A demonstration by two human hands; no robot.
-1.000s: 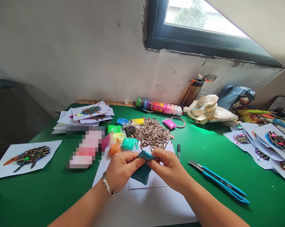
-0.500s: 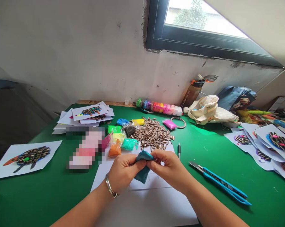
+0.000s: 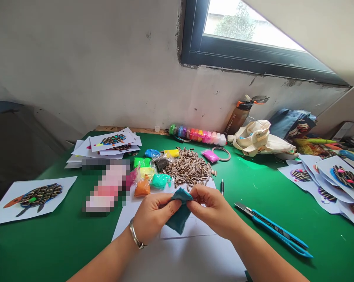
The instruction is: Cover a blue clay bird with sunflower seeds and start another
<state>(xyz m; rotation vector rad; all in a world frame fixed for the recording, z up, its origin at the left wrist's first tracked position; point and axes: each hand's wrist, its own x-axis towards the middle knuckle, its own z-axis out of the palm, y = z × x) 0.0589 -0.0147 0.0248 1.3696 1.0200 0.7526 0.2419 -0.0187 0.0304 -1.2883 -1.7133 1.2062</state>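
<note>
A flattened, soft piece of teal modelling clay (image 3: 179, 219) hangs between my two hands above white paper (image 3: 191, 254). My left hand (image 3: 155, 215) pinches its upper left edge between thumb and fingers. On the other side, my right hand (image 3: 210, 211) grips the upper right corner the same way, fingers curled. The clay's top is folded over a little. Just beyond my hands lie small bags of coloured clay, among them an orange one (image 3: 142, 187) and a turquoise one (image 3: 161, 181), beside a heap of striped sunflower seeds (image 3: 191, 167).
A blue utility knife (image 3: 276, 231) lies at right with its blade out, near a black pen (image 3: 222, 187). Seed-covered pictures sit at left (image 3: 38, 197) and right (image 3: 344, 176). Behind stand a bottle (image 3: 238, 117) and a cloth bag (image 3: 253, 137).
The teal clay has been stretched and turned slightly between my fingers, so more of its flat lower part hangs down. Both hands keep their pinch.
</note>
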